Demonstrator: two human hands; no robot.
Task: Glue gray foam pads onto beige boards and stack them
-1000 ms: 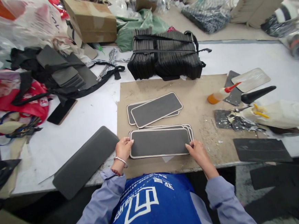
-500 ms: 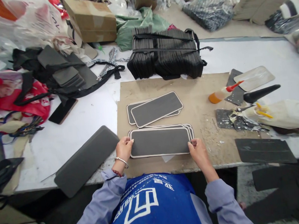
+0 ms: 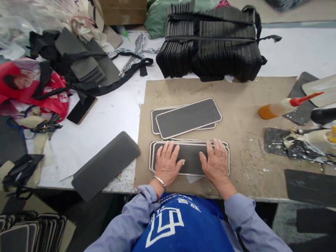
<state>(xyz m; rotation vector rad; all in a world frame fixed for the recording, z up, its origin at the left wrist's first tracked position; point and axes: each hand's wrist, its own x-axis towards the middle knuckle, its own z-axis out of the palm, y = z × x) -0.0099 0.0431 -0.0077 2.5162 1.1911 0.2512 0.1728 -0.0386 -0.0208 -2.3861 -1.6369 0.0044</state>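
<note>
A small stack of dark grey rounded panels with pale borders (image 3: 191, 157) lies at the table's front, on brown cardboard. Flat on its left part rests my left hand (image 3: 168, 163), fingers spread, a bangle at the wrist. My right hand (image 3: 216, 161) presses on the right part with its fingers stretched out. Neither hand grips anything. Just behind, two more bordered panels (image 3: 189, 118) overlap at a slight angle. To the left, plain dark grey panels (image 3: 105, 166) lie slanted over the table edge.
A strapped bundle of black panels (image 3: 210, 41) stands at the back. On the right are a glue bottle with red nozzle (image 3: 280, 107) and a glue-stained dark board (image 3: 282, 144). A phone (image 3: 82, 109) lies left, near a red bag (image 3: 28, 86). More bordered panels (image 3: 14, 246) stand below, lower left.
Both hands have moved from gripping the top panel's ends to lying flat on top of the stack. The panel now sits over the others. The view has shifted left and down.
</note>
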